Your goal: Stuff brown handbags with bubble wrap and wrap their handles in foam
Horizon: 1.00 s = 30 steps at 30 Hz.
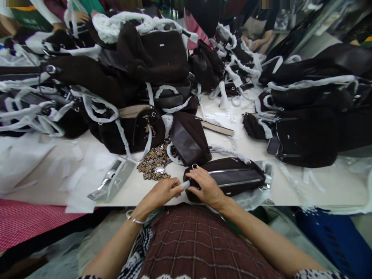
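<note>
A dark brown handbag [232, 174] with a leather stripe and silver zips lies on its side in front of me. My right hand [206, 186] wraps round its left end, fingers over the top near a small metal ring. Just left of that end, my left hand [168, 190] pinches a strip of white wrapping [185, 185] that reaches to the bag. Behind my left hand sits a heap of tan and black patterned chain [155, 161]. Another dark handbag [190, 139] with a leather panel stands behind the one I hold.
Piles of dark bags [154, 54] with white-wrapped straps fill the back and left. More bags [308, 135] are stacked at the right. A grey packet [114, 180] lies left of my left hand. Paper scraps [77, 180] litter the table. Other people [258, 31] work across it.
</note>
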Each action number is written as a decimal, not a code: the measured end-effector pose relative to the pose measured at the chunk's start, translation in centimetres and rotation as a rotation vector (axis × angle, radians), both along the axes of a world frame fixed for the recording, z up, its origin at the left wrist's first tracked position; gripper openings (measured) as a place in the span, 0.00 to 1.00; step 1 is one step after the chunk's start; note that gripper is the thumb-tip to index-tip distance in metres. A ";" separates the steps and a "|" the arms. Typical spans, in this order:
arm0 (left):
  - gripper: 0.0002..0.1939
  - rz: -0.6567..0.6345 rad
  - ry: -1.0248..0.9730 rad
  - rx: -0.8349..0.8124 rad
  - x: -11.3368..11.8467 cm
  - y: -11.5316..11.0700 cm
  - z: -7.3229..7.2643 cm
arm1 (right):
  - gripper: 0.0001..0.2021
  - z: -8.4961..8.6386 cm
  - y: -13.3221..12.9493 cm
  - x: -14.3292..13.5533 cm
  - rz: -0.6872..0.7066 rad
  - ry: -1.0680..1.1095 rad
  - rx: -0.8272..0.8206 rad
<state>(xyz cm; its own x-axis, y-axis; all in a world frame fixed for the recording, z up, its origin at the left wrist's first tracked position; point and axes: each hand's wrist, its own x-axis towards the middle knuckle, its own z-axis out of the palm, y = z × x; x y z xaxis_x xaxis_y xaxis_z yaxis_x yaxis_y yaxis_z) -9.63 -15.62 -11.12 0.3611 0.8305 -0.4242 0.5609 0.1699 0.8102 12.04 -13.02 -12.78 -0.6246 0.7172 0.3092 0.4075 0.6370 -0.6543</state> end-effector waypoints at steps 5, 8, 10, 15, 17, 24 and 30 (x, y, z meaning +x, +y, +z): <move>0.13 0.055 -0.086 -0.082 1.2 0.8 -0.9 | 0.22 0.1 0.3 0.2 0.038 -0.014 0.012; 0.11 0.035 -0.126 -0.054 1.4 1.6 -1.0 | 0.26 0.5 0.6 0.1 0.042 -0.046 -0.005; 0.11 -0.019 -0.128 0.015 1.2 1.9 -1.0 | 0.26 1.0 0.7 -0.1 0.019 -0.087 -0.033; 0.13 -0.028 -0.107 0.037 0.8 1.7 -0.6 | 0.12 1.6 0.8 -0.7 -0.034 -0.111 -0.103; 0.13 -0.016 -0.091 0.068 0.8 1.3 -0.3 | 0.07 1.8 1.0 -0.8 -0.048 -0.095 -0.127; 0.08 -0.007 -0.062 0.286 0.6 -0.2 -0.1 | 0.06 2.7 1.9 -1.2 -0.056 -0.159 -0.297; 0.09 -0.113 0.153 0.415 0.2 -0.8 -1.8 | 0.04 3.5 1.6 -1.8 -0.047 -0.255 -0.277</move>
<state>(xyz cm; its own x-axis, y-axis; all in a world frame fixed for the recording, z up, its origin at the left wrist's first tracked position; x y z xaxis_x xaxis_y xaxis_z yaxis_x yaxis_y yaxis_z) -9.45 -16.40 -12.89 0.4184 0.9004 -0.1194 0.6756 -0.2207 0.7035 10.28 -11.46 -9.29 -0.6210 0.7815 -0.0610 0.6038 0.4272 -0.6730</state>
